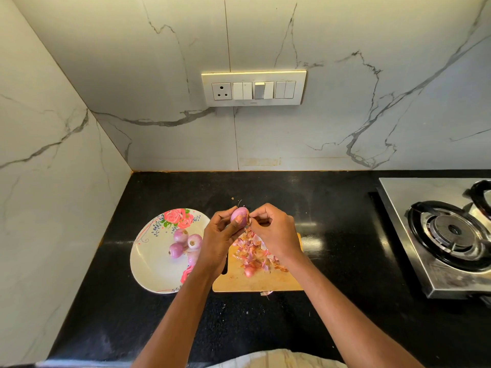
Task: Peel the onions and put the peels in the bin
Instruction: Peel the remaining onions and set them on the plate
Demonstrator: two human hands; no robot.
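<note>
My left hand [219,236] grips a small pink onion [238,215] above the far end of a wooden cutting board [276,281]. My right hand [273,229] pinches a strip of peel at the onion's right side. A heap of pink and brown peels [252,252] lies on the board under my hands. One small onion [249,272] sits among the peels. Several peeled onions [184,241] rest on a white flowered plate [150,257] to the left. No bin is in view.
Everything stands on a black counter [332,208] in a marble-walled corner. A steel gas stove [446,235] is at the right. A switch panel [253,87] is on the back wall. A scrap of peel [266,293] lies off the board's near edge.
</note>
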